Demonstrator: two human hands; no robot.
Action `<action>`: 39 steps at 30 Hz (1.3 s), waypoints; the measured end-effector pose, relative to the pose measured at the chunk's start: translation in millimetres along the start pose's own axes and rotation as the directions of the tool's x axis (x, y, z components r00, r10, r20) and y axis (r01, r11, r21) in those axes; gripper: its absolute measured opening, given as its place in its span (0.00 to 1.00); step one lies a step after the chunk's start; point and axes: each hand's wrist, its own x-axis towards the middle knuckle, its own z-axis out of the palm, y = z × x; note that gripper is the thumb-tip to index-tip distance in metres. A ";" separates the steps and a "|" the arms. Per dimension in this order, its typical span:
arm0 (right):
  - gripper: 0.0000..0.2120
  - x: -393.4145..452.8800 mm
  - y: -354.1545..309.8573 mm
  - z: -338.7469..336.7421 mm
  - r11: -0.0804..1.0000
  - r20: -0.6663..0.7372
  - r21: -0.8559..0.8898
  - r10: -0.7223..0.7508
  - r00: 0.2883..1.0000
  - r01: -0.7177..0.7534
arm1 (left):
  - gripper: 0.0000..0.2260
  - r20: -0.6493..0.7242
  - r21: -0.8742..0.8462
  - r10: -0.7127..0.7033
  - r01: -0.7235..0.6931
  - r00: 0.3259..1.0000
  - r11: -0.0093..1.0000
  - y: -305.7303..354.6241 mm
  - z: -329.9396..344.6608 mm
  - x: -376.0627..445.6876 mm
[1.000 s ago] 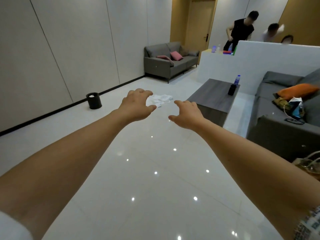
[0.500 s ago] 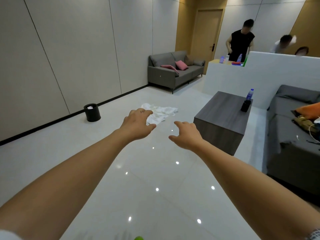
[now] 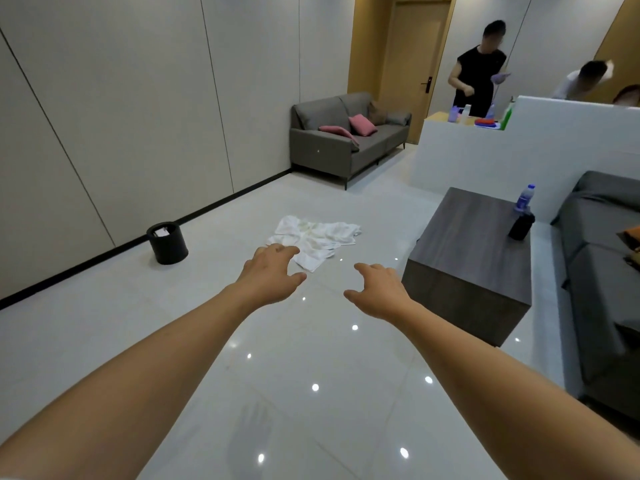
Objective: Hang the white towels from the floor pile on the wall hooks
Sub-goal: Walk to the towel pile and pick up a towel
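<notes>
A pile of white towels (image 3: pixel 317 237) lies crumpled on the glossy white floor, in the middle of the room. Both my arms stretch forward, palms down. My left hand (image 3: pixel 272 275) hovers in front of the pile's near left edge, fingers loosely curled, holding nothing. My right hand (image 3: pixel 375 289) hangs to the right of the pile, also empty with relaxed fingers. Neither hand touches the towels. No wall hooks are in view.
A dark wooden coffee table (image 3: pixel 474 258) with a water bottle (image 3: pixel 524 197) stands right of the pile. A black bin (image 3: pixel 167 242) sits by the left wall. Grey sofas stand far back (image 3: pixel 346 140) and at the right (image 3: pixel 602 258). People stand behind a white partition (image 3: pixel 519 147).
The view has moved closer to the towel pile, which now looks larger and fuller. Both hands stay outstretched and empty, in the same pose.
</notes>
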 end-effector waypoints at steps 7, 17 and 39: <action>0.31 141.9 5.8 31.5 1.000 0.059 0.017 -0.002 0.998 0.001 | 0.28 0.036 0.021 -0.023 0.022 0.999 1.000 -46.7 25.5 132.3; 0.31 397.3 34.4 45.0 0.997 0.128 0.078 -0.007 0.992 -0.003 | 0.27 0.075 0.069 -0.084 0.079 0.994 0.994 -86.3 51.4 366.3; 0.32 818.6 23.1 145.5 0.981 0.339 0.056 0.159 0.927 -0.188 | 0.27 0.303 -0.038 -0.133 0.151 0.944 0.988 -258.7 149.8 778.6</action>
